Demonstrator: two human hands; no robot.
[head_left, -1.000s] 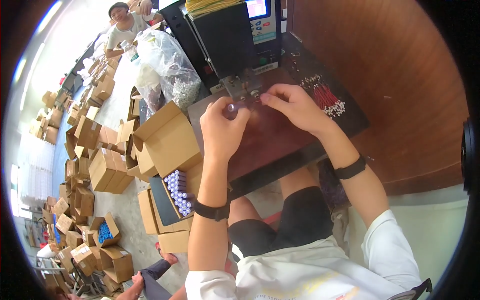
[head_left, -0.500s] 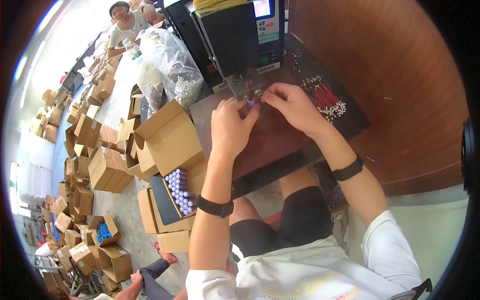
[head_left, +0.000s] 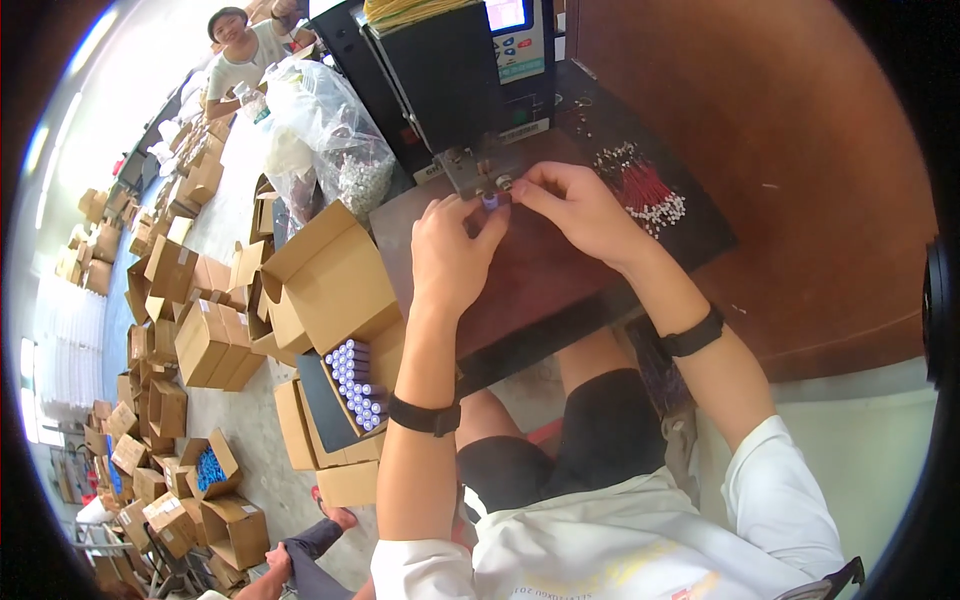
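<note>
My left hand (head_left: 447, 250) is closed on a purple cylindrical battery cell (head_left: 491, 201), one end of it showing between thumb and fingers. The cell is just under the metal tips (head_left: 482, 180) of a black spot-welding machine (head_left: 445, 95); whether they touch cannot be made out. Close to its right, my right hand (head_left: 578, 212) pinches a small piece at the cell's end, too small and covered to name. Both hands are over the dark red-brown worktop (head_left: 450, 300). Short red wire leads with white ends (head_left: 648, 190) lie in a bunch to the right.
An open cardboard box (head_left: 335, 270) and a tray of upright purple cells (head_left: 355, 385) stand left of my forearm. Clear plastic bags (head_left: 330, 130) of small parts rest beside the machine. A brown wooden panel (head_left: 780, 180) bounds the right. Another person (head_left: 245, 55) sits at the far left.
My hands have brought the cell slightly closer to the machine's metal tips. The whole view has shifted a little. Both hands keep their grips.
</note>
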